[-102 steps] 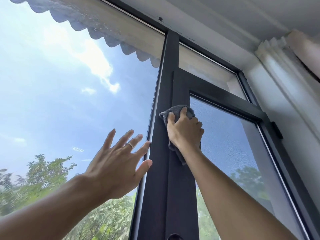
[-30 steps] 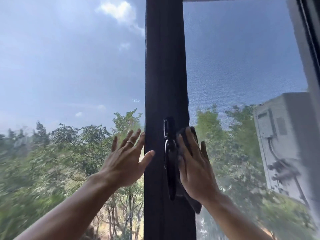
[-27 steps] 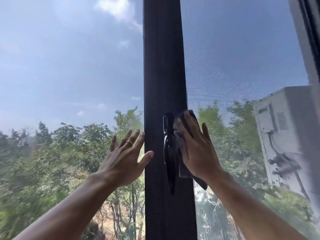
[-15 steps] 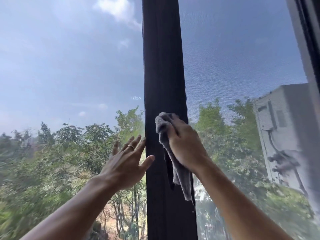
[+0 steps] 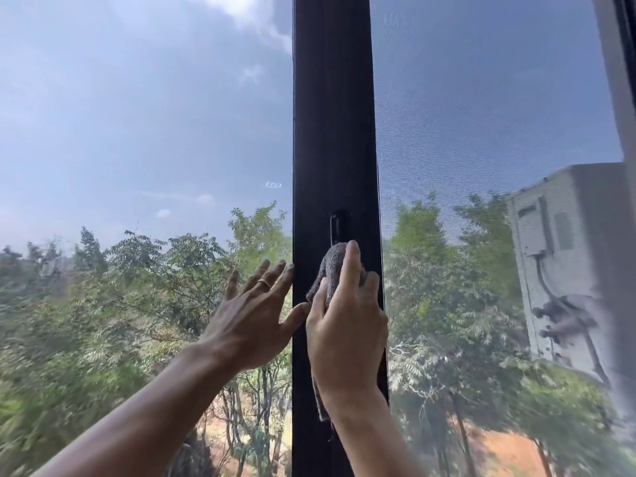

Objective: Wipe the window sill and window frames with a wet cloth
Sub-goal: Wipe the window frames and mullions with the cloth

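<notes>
A black vertical window frame (image 5: 332, 115) runs down the middle of the view. Its black handle (image 5: 339, 225) shows only at the top end. My right hand (image 5: 347, 325) grips a grey cloth (image 5: 330, 266) wrapped round the handle's lower part, index finger stretched up over the cloth and thumb on the left side. A strip of cloth hangs below my wrist. My left hand (image 5: 251, 318), wearing a ring, lies flat with spread fingers on the left glass pane (image 5: 137, 132), thumb tip touching the frame's edge. No window sill is in view.
The right pane (image 5: 481, 115) has a fine mesh texture. Another dark frame edge (image 5: 624, 46) stands at the far right. Outside are trees and a pale building (image 5: 564, 253) with cables.
My right hand has slid the cloth down the handle, uncovering the handle's top. The left hand has stayed on the glass in nearly the same spot.
</notes>
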`<action>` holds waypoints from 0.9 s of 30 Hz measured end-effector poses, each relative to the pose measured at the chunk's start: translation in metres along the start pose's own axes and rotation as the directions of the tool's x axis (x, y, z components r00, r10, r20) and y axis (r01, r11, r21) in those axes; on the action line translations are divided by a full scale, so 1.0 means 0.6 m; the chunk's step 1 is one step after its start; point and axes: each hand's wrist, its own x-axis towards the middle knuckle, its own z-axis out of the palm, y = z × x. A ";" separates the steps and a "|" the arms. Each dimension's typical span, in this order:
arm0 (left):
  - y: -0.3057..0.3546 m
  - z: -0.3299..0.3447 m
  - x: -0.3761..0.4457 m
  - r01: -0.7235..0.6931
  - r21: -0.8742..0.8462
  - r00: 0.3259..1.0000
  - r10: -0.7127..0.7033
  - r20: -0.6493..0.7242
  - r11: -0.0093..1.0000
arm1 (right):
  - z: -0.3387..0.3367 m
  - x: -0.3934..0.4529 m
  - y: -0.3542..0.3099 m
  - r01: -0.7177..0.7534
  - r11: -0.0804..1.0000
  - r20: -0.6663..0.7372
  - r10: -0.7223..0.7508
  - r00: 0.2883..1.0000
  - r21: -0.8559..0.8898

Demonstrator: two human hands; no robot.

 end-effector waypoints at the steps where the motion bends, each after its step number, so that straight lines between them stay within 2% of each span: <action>1: 0.002 0.001 0.000 0.003 0.000 1.000 -0.003 -0.004 1.000 | 0.000 -0.020 0.008 0.021 0.999 0.001 -0.021 1.000 0.025; 4: 0.005 -0.003 -0.004 0.011 0.010 1.000 -0.011 0.014 1.000 | 0.002 -0.002 0.024 0.129 0.990 0.046 -0.127 0.991 -0.048; 6: 0.006 -0.003 -0.005 0.014 0.012 1.000 -0.014 0.012 1.000 | 0.005 0.035 0.018 0.082 0.994 0.053 -0.078 0.996 -0.076; 8: 0.005 -0.006 -0.006 0.013 0.019 1.000 -0.014 0.016 1.000 | 0.009 0.033 0.016 0.063 0.998 0.029 -0.063 0.998 0.015; 10: 0.006 -0.009 -0.009 0.004 0.019 1.000 -0.005 0.020 1.000 | 0.010 -0.009 0.036 0.121 0.985 0.006 -0.123 0.992 0.121; 12: 0.008 -0.011 -0.010 -0.003 0.019 1.000 0.003 0.015 1.000 | -0.005 -0.045 0.072 0.208 0.967 0.038 -0.215 0.976 0.145; 13: 0.009 -0.012 -0.011 0.002 0.016 1.000 -0.002 0.011 1.000 | -0.018 -0.047 0.091 0.262 0.957 0.059 -0.271 0.961 0.126; 15: 0.010 -0.012 -0.010 0.011 0.015 1.000 -0.011 -0.011 1.000 | -0.034 -0.023 0.127 0.341 0.940 0.016 -0.341 0.940 0.019; 18: 0.010 -0.002 -0.007 0.021 0.029 0.999 -0.020 -0.036 0.999 | -0.019 0.035 0.151 0.289 0.937 -0.055 -0.305 0.951 -0.195; 21: 0.016 0.011 -0.005 0.043 0.010 0.998 -0.042 -0.051 0.999 | 0.035 0.044 0.142 0.307 0.924 0.120 -0.287 0.950 -0.226; 22: 0.017 0.018 -0.004 0.049 0.003 0.997 -0.049 -0.059 0.999 | 0.048 0.028 0.139 0.304 0.922 0.139 -0.278 0.951 -0.238; 25: 0.016 0.032 -0.003 0.046 -0.001 0.997 -0.046 -0.062 0.999 | 0.060 -0.026 0.137 0.272 0.934 0.079 -0.261 0.962 -0.230; 27: 0.013 0.038 -0.003 0.031 0.001 0.997 -0.031 -0.072 1.000 | 0.068 -0.008 0.136 0.304 0.924 0.033 -0.304 0.952 -0.230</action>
